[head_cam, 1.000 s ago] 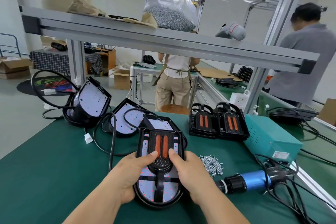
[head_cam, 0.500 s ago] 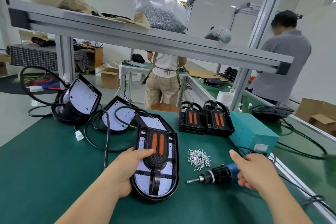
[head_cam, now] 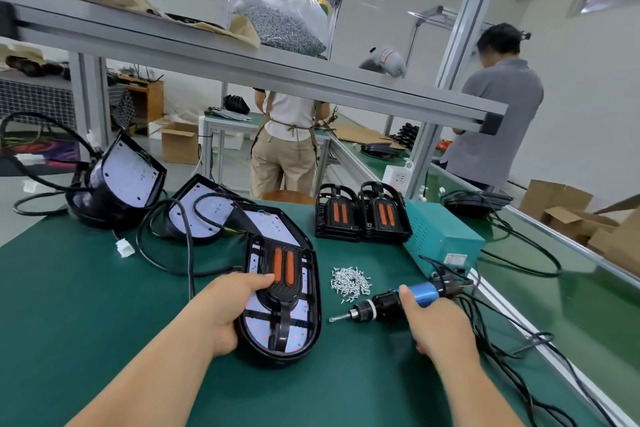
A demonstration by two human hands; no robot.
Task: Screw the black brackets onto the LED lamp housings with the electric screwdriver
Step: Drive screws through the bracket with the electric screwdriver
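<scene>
Black bracket [head_cam: 282, 276] sits on the lamp housing [head_cam: 277, 359] gripped in your left hand [head_cam: 225, 310], while your right hand [head_cam: 438, 324] has left it and now wraps the electric screwdriver [head_cam: 379, 305], so driving comes next.

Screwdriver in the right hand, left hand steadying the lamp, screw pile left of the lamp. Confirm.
Not quite. The head view shows the screw pile right of the lamp, not left. The right hand grips the screwdriver; the left hand steadies the lamp.
</scene>
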